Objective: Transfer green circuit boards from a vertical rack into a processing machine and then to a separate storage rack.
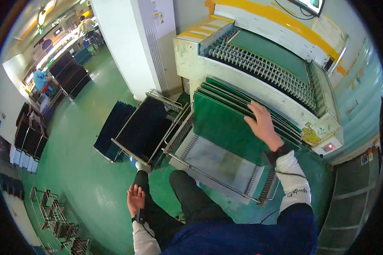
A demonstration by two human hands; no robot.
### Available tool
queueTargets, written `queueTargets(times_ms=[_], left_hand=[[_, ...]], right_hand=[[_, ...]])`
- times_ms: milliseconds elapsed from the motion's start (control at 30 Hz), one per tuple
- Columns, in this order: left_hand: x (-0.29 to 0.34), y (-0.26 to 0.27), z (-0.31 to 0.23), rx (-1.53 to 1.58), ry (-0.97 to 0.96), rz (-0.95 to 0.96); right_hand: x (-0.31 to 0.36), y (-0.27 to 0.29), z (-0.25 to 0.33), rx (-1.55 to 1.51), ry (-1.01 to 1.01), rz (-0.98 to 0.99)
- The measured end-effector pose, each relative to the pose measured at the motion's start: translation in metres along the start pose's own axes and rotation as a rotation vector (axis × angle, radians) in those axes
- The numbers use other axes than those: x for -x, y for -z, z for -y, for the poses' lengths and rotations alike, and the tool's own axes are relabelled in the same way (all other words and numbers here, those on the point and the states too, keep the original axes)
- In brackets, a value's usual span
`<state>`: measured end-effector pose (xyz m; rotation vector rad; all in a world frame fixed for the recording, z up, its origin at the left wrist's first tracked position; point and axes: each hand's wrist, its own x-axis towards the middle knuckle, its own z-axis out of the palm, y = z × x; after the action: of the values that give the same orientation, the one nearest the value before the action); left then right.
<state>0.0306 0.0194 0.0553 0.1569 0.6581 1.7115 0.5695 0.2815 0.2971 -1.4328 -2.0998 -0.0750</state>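
Right hand [263, 123] is resting flat, fingers spread, gripping nothing, on the front thin green rectangular panel [225, 125] leaning in the slotted metal rack cart [219, 172] | left hand [135, 199] is hanging open, empty, beside the cart | risk: unclamped panels could be sliding or tipping forward.

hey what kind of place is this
Likely a circuit-board factory floor: the right hand rests on green panels racked below a roller conveyor machine, with more slotted racks on the green floor.
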Motion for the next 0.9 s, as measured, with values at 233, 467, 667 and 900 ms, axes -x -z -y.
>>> queueTargets(times_ms=[233,467,667,900], left_hand=[[0.009,0.006,-0.003,0.055,-0.018,0.01],[0.011,0.01,-0.002,0.092,-0.029,-0.034],[0.013,0.007,-0.003,0.109,-0.036,-0.017],[0.012,0.008,-0.003,0.101,-0.04,-0.008]], right_hand=[[0.042,-0.01,0.045,0.189,-0.027,0.056],[0.053,-0.018,0.062,0.326,-0.011,0.109],[0.054,-0.02,0.069,0.326,-0.017,0.053],[0.041,-0.023,0.068,0.376,-0.025,0.023]])
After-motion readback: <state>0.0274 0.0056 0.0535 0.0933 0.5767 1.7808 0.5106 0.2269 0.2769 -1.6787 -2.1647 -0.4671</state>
